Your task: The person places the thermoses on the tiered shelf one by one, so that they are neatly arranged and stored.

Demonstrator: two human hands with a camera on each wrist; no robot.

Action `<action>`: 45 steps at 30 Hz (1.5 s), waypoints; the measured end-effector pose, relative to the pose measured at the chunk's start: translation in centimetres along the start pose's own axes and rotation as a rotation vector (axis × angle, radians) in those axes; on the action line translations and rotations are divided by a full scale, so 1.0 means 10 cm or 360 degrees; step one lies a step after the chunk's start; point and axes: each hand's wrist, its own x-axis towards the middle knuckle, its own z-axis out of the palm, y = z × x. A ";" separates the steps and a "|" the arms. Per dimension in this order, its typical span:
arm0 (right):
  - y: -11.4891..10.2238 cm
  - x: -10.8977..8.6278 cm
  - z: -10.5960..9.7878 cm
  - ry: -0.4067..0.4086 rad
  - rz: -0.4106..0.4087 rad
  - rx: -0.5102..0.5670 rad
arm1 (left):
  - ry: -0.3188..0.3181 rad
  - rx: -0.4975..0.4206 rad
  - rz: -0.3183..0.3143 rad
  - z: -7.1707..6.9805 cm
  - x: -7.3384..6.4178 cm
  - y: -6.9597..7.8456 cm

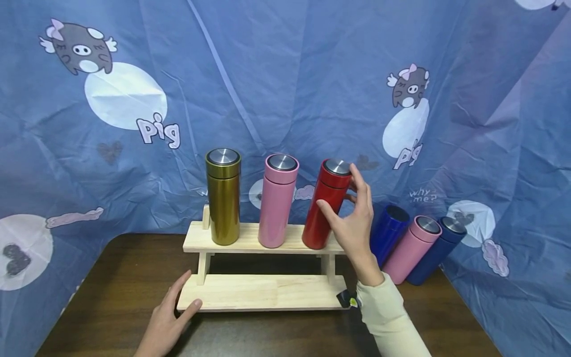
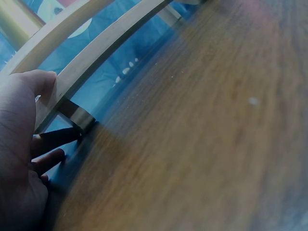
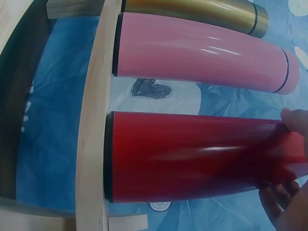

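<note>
A light two-step wooden stand (image 1: 267, 292) bears a gold thermos (image 1: 224, 208), a pink thermos (image 1: 277, 203) and a red thermos (image 1: 323, 213) in a row on its upper board. My right hand (image 1: 354, 225) grips the red thermos near its top, thumb on the front and fingers round the right side. In the right wrist view the base of the red thermos (image 3: 192, 159) is right at the upper board (image 3: 91, 125). At the left end of the lower board, my left hand (image 1: 167, 315) holds the stand, its thumb (image 2: 41, 82) on the board and fingers below.
Right of the stand, a bright blue thermos (image 1: 389, 233), another pink thermos (image 1: 412, 248) and a dark blue thermos (image 1: 437, 253) stand close together on the brown table (image 1: 134, 263). A blue patterned cloth (image 1: 276, 74) hangs behind and at the sides. A small black tag (image 1: 344, 298) is at the lower board's right end.
</note>
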 end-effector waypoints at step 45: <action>0.36 -0.67 -0.96 0.0415 -0.0097 0.0043 | -0.0024 -0.0010 -0.0028 -0.01 -0.01 0.02</action>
